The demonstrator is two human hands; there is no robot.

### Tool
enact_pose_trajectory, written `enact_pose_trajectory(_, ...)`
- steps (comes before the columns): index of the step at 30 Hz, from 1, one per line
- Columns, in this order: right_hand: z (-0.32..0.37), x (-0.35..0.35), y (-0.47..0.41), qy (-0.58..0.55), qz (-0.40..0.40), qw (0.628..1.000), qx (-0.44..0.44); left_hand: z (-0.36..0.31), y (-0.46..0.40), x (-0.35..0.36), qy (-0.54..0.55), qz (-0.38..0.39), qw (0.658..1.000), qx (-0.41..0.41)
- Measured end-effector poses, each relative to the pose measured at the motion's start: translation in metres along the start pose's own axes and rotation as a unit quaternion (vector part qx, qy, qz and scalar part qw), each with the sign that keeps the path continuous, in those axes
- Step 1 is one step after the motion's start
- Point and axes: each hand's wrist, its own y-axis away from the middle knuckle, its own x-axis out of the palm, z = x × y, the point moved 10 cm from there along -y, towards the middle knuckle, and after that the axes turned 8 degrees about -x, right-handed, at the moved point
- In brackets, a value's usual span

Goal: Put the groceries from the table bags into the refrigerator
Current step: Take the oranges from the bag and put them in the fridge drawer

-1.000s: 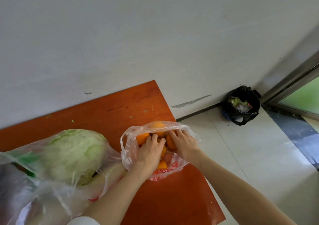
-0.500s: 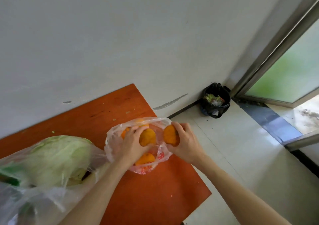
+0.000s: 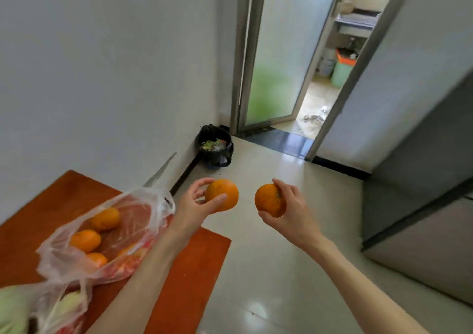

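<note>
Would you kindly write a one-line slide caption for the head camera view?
Each hand, left hand and right hand, holds an orange above the floor, beside the table's opened bag of oranges.

The table (image 3: pixel 194 269) has an orange-brown wooden top and stands against the white wall. On it lies a clear plastic bag (image 3: pixel 76 259) with red print, open and slumped on its side; inside are at least four oranges (image 3: pixel 85 240). At the lower left edge a second plastic bag (image 3: pixel 38 313) rests on the table, and something pale green is in it, perhaps a cabbage, but it is cut off and blurred. The near right part of the top is bare wood.
</note>
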Motion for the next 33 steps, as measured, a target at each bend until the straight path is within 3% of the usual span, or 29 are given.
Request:
enact_pose_trajectory(10,-0.156,-0.213,0.216,-0.006,-0.178,0.975,0.132,-0.021,0.104,0.293,-0.067,0.180,0.980,0.059)
enact_pose_trajectory(19,-0.258,-0.380,0.388,0.021,-0.292,0.933,0.211,-0.047,0.221,0.530,-0.066,0.331,0.933,0.128)
enact_pose_trajectory(27,-0.346,-0.492,0.419,0.008,-0.373,0.899,0.231,-0.092,0.236,0.682,-0.055,0.391,0.907,0.148)
enact_pose_trajectory(33,-0.429,-0.579,0.381,0.018,-0.392,0.894,0.219,-0.129,0.192,0.796,-0.012,0.358,0.923,0.136)
